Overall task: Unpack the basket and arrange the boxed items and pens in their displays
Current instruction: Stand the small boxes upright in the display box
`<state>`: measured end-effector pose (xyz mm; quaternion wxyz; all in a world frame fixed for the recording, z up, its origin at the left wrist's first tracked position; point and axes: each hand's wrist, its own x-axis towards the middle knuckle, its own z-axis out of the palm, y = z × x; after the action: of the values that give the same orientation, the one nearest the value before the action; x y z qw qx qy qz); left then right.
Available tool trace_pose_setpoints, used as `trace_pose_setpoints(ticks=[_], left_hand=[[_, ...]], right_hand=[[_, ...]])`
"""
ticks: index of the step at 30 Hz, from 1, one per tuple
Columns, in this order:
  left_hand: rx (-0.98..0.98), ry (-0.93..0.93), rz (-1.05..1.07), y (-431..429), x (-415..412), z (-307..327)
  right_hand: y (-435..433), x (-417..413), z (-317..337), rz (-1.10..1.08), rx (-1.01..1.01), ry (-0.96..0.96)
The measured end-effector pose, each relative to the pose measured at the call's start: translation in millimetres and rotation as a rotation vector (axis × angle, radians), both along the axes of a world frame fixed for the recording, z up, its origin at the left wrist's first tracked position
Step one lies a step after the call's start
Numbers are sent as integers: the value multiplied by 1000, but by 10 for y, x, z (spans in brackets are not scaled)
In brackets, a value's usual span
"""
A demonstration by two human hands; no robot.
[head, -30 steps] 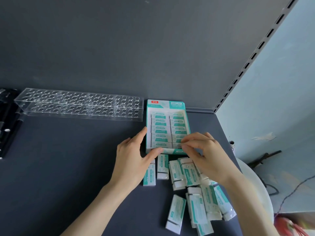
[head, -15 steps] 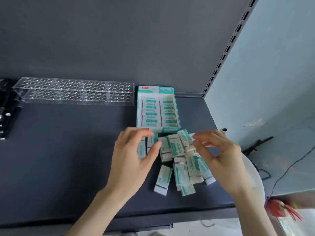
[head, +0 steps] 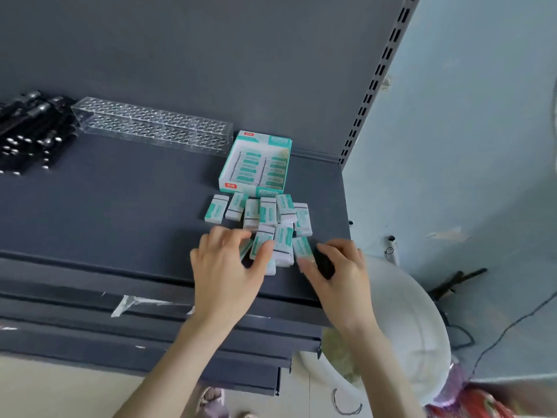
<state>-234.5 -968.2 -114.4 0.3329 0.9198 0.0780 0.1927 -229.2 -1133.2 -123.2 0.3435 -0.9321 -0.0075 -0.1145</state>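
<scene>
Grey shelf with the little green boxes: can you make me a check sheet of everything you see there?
Surface: dark grey metal shelf, no spills seen.
Job's things: teal-and-white cardboard display box packed in two columns; loose small teal-and-white boxes heaped just in front of it; clear plastic pen rack with holes, no pens seen in it; black pens piled at far left.
Clutter: scrap of clear tape on the shelf's front edge.
Hands: left hand grips a loose box; right hand curled at the heap's right edge, grip unclear.
Cables: thin dark cable on the floor at right.
Surroundings: white round plastic tub below the shelf's right end; pale blue wall.
</scene>
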Motion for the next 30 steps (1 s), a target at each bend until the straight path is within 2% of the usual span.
trace_pose_setpoints(ticks=[5, 11, 15, 18, 22, 26, 30], left_hand=[[-76, 46, 36, -35, -3, 22], [-269, 51, 26, -42, -48, 105], [-513, 7, -1, -11, -146, 188], [-791, -51, -115, -28, -224, 282], [-1132, -30, -255, -27, -199, 376], [-1197, 73, -293, 84, 6, 392], [-1101, 173, -362, 315, 311, 392]], right_hand=[[-36, -13, -4, 3, 104, -19], [-61, -45, 24, -25, 345, 26], [-67, -78, 122, 28, 645, 9], [-19, -86, 224, 169, 857, 19], [91, 33, 378, 322, 1001, 114], [216, 266, 492, 304, 1035, 98], [431, 542, 528, 249, 987, 66]])
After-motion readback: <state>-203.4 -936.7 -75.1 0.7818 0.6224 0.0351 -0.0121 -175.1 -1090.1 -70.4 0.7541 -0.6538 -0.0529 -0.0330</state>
